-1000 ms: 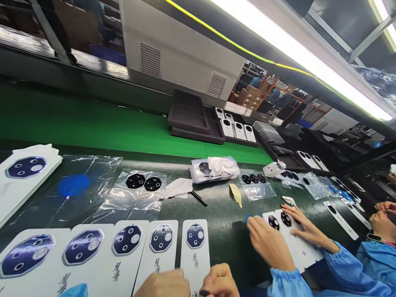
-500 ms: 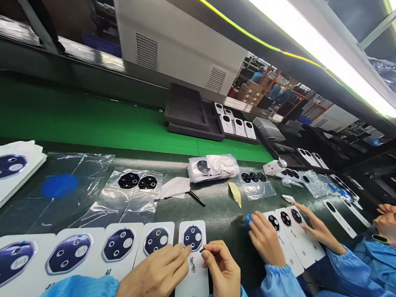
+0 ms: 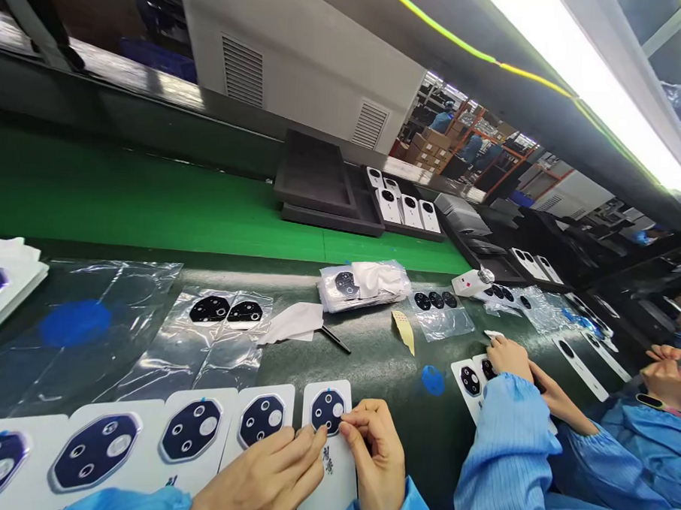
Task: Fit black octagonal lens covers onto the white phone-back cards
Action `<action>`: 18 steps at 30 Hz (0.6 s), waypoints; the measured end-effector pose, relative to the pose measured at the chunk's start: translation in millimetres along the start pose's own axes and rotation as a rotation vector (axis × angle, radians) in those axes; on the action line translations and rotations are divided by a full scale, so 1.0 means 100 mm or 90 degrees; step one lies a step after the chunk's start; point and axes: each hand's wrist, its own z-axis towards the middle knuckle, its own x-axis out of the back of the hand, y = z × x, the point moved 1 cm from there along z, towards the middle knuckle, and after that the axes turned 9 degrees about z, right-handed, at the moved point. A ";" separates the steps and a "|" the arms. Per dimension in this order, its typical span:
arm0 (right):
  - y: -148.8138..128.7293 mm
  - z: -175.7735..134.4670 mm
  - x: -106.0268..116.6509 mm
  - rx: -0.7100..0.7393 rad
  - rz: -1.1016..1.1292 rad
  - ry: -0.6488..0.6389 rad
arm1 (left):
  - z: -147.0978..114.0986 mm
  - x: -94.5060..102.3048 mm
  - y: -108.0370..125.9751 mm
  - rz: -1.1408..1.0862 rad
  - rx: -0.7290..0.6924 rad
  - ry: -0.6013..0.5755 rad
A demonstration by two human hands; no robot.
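Observation:
In front of me lies a white panel (image 3: 336,480) with a dark octagonal lens plate (image 3: 328,410) at its top end. My left hand (image 3: 266,470) reaches over the panel's left edge, fingers curled and pressed together, tips by the plate's lower edge; the thumb is hidden. My right hand (image 3: 375,456) pinches at the plate's right edge, thumb against forefinger. Whatever either hand's fingertips hold is too small or covered to make out. Left of this panel, several similar white panels (image 3: 177,462) lie side by side, partly under my left hand and sleeve.
Clear film (image 3: 228,355) with black plates lies beyond the row, beside a white cloth (image 3: 298,322) and black pen (image 3: 335,339). A bagged stack (image 3: 363,287) and yellow paper (image 3: 403,333) lie ahead. A co-worker's sleeves (image 3: 506,450) are close on the right, near a blue disc (image 3: 433,380).
My right fingertips have moved slightly up along the plate's right edge; the small dark thing at them no longer shows. A co-worker's hand has left the blue disc and reached across other panels.

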 end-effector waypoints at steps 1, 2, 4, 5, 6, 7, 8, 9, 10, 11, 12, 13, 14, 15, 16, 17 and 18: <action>-0.01 0.01 0.00 0.013 -0.019 -0.011 | 0.00 0.00 0.00 0.003 -0.001 0.000; -0.03 0.02 0.00 0.034 -0.046 -0.019 | 0.01 0.00 0.00 0.006 -0.003 0.001; -0.08 0.04 0.01 0.096 -0.122 -0.027 | 0.02 0.00 0.01 0.014 -0.008 0.007; -0.10 0.05 0.01 0.132 -0.165 -0.028 | 0.02 0.01 0.01 0.018 -0.010 0.010; -0.12 0.06 0.01 0.167 -0.207 -0.029 | 0.02 0.01 0.01 0.020 -0.014 0.012; -0.13 0.06 0.01 0.196 -0.244 -0.030 | 0.03 0.01 0.01 0.022 -0.017 0.012; -0.14 0.06 0.01 0.220 -0.275 -0.032 | 0.03 0.01 0.02 0.025 -0.017 0.009; -0.14 0.06 0.01 0.240 -0.300 -0.034 | 0.03 0.01 0.02 0.027 -0.018 0.010; -0.14 0.06 0.00 0.260 -0.322 -0.043 | 0.03 0.02 0.02 0.027 -0.019 0.007; -0.13 0.06 0.00 0.279 -0.340 -0.057 | 0.03 0.02 0.02 0.028 -0.020 0.007; -0.12 0.06 -0.01 0.294 -0.354 -0.071 | 0.03 0.02 0.02 0.028 -0.023 0.008; -0.11 0.07 -0.02 0.306 -0.364 -0.078 | 0.03 0.02 0.03 0.030 -0.025 0.008; -0.10 0.07 -0.02 0.310 -0.367 -0.080 | 0.03 0.02 0.03 0.031 -0.029 0.008; -0.10 0.08 -0.02 0.307 -0.366 -0.079 | 0.02 0.02 0.03 0.031 -0.030 0.007; -0.10 0.09 -0.02 0.299 -0.360 -0.073 | 0.02 0.02 0.02 0.031 -0.028 0.006; -0.11 0.09 -0.02 0.291 -0.355 -0.064 | 0.02 0.01 0.02 0.029 -0.026 0.007; -0.11 0.10 -0.02 0.286 -0.354 -0.060 | 0.02 0.01 0.02 0.026 -0.027 0.010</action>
